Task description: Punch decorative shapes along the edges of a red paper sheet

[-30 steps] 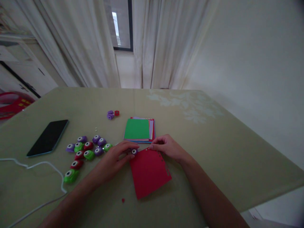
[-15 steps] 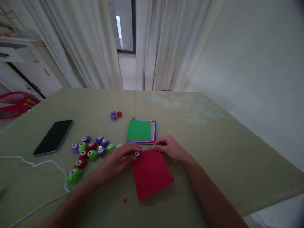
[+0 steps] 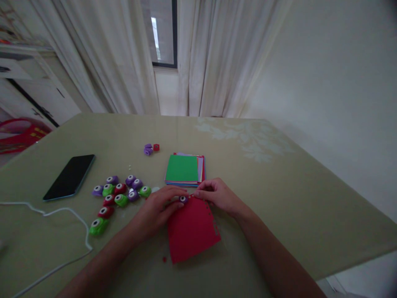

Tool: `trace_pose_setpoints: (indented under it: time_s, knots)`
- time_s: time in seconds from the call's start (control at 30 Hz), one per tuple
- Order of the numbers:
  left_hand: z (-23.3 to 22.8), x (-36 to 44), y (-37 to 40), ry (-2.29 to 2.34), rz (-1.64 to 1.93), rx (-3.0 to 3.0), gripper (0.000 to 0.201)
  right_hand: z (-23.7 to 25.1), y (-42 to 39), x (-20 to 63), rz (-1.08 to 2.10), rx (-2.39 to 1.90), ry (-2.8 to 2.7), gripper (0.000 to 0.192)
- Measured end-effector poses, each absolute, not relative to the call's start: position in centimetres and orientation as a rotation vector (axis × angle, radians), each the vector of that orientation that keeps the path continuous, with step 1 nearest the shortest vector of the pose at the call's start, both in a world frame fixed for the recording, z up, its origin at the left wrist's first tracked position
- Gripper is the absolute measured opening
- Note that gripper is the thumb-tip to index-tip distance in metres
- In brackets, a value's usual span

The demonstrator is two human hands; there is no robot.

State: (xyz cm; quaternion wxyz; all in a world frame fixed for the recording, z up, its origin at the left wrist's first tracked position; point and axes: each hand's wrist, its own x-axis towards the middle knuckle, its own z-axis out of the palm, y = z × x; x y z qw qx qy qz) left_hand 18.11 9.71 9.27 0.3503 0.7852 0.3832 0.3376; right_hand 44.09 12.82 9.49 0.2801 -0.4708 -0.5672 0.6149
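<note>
A red sheet of paper point(image 3: 192, 234) slants over the table, with small holes punched along its top and right edges. My left hand point(image 3: 163, 205) is closed around a small purple craft punch point(image 3: 183, 199), whose white round face bears a dark shape. The punch sits at the paper's top left edge. Thumb and fingers of my right hand point(image 3: 214, 192) pinch the paper's top edge, to the right of the punch. Below the paper's left side lies a tiny red paper piece point(image 3: 164, 259).
Several purple, green and red craft punches point(image 3: 120, 200) are grouped left of my left hand. Stacked coloured paper point(image 3: 182, 169) lies beyond my hands. A dark tablet point(image 3: 70, 177) and a white cable point(image 3: 71, 212) are at the left. Small purple pieces point(image 3: 148, 150) sit farther back.
The red paper has shifted left and turned slightly under my hands. The purple punch now sits a little farther right along its top edge. Both hands keep their grip.
</note>
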Motion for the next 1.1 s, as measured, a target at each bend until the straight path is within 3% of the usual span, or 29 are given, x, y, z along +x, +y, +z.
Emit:
trace_pose_setpoints:
  time_s: [0.5,1.1]
  knots:
    - [7.5,18.1,10.3,1.035,0.779,2.054,0.03,8.5,12.0,42.6,1.617,-1.38,-1.596,0.022]
    - [7.5,17.9,10.4,1.006,0.767,2.09,0.03,8.2,11.9,42.7,1.608,-1.367,-1.595,0.026]
